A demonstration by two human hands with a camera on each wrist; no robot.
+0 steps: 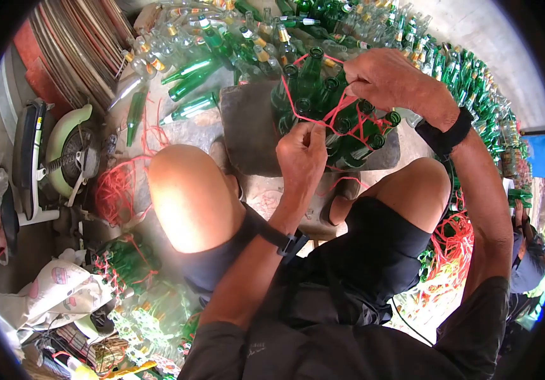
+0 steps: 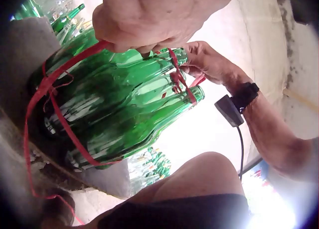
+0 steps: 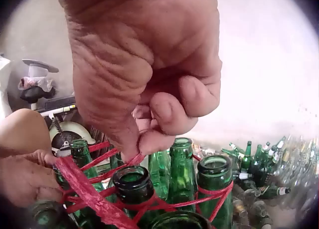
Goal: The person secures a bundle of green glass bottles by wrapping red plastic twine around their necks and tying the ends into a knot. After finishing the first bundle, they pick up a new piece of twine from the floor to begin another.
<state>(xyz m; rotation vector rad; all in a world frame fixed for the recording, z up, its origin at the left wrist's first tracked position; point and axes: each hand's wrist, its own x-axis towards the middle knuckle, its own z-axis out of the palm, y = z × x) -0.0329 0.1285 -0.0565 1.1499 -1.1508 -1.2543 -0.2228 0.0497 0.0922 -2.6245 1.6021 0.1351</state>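
Note:
Several green glass bottles (image 1: 310, 79) stand bunched upright on a dark slab (image 1: 244, 130) between the person's knees. Red plastic twine (image 2: 65, 72) runs round their bodies and weaves between their necks. At the near side of the bunch, the left hand (image 1: 303, 151) pinches a strand between thumb and curled fingers. On the far right side, above the bottle mouths, the right hand (image 1: 383, 79) pinches another strand, its fingers curled in. In the right wrist view a twisted red strip (image 3: 92, 196) crosses in front of a bottle mouth (image 3: 132, 179).
Loose green and clear bottles (image 1: 190, 79) lie heaped behind the slab and along the right wall. Tangled red twine (image 1: 120, 190) lies on the floor at left, with more (image 1: 453, 244) at right. A wheeled machine part (image 1: 73, 152) stands at left. Another person (image 1: 525, 253) shows at far right.

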